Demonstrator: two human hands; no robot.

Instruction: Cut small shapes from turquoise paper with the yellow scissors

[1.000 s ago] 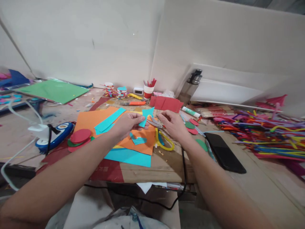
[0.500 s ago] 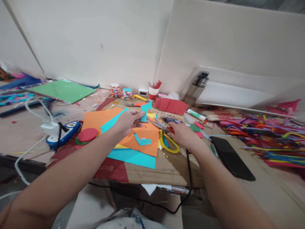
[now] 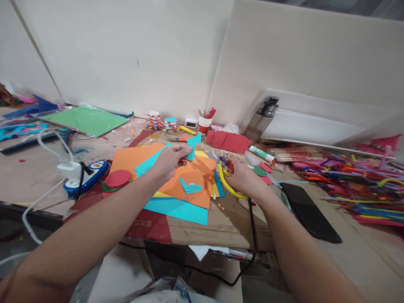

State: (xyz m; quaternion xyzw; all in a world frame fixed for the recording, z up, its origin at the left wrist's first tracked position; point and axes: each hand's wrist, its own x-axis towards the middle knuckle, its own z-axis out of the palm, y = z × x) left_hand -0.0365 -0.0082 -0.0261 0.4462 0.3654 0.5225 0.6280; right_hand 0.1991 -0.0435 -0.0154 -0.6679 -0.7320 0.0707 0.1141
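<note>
My left hand (image 3: pixel 173 162) pinches a small turquoise paper piece (image 3: pixel 193 146) with a pointed, curved top edge, holding it upright above the paper sheets. My right hand (image 3: pixel 242 173) is closed on yellow-handled scissors (image 3: pixel 227 185), whose loops stand tilted and blades point away to the left. Its fingertips are partly hidden, beside a red part and a dark blue item. Below lies an orange sheet (image 3: pixel 202 200) bearing several turquoise paper strips (image 3: pixel 191 188), with a turquoise sheet (image 3: pixel 179 211) under it.
Red and green paper circles (image 3: pixel 118 178) and a blue-white power strip (image 3: pixel 86 179) lie left. Behind stand a cup of red sticks (image 3: pixel 205 123), folded red paper (image 3: pixel 229 141) and a bottle (image 3: pixel 261 120). A phone (image 3: pixel 307 210), black cord (image 3: pixel 251 227) and pipe cleaners (image 3: pixel 362 189) lie right.
The scissors, lying flat with blades apart before, have been taken up and tilted by my right hand. My left hand keeps the turquoise piece in nearly the same place.
</note>
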